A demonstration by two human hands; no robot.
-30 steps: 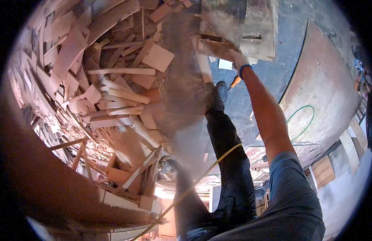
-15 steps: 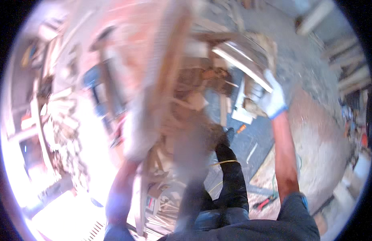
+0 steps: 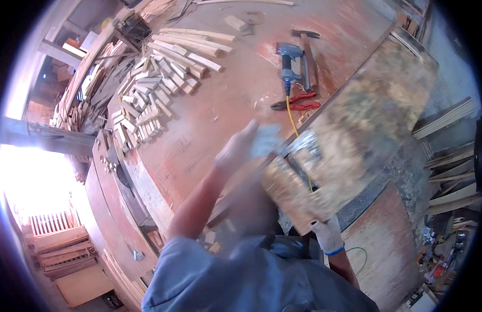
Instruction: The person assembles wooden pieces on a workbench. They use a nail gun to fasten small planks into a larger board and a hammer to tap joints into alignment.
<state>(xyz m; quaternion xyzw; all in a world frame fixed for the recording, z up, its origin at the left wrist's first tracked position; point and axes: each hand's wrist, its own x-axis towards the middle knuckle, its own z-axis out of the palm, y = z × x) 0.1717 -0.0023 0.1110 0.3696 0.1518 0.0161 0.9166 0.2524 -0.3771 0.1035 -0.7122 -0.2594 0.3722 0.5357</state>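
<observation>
A large wooden panel [image 3: 373, 109] with a mottled, blurred face slants across the right side, its near end close to my body. At that end my right hand [image 3: 329, 235], in a white glove with a blue cuff, grips the panel's edge. My left hand [image 3: 238, 148], also gloved, is raised left of the panel over the workbench; motion smears its fingers. A pale blue patch [image 3: 267, 140] shows beside it, too blurred to name. Beyond the panel's far-left edge lie a blue-grey nail gun [image 3: 288, 57] with a yellow hose, a hammer [image 3: 309, 60] and red-handled pincers [image 3: 298, 102].
Many short wood strips [image 3: 152, 93] are heaped on the reddish workbench [image 3: 183, 138] at left. A saw blade [image 3: 121, 171] shows at the bench's left side. Stacked boards [image 3: 451, 177] stand along the right, and a slatted wooden piece [image 3: 59, 239] sits at lower left.
The view has swung leftward toward the bench. The panel now lies slanted at right, with my right hand lower, at its near end. My left hand, earlier by a long upright piece of wood, is apart from it.
</observation>
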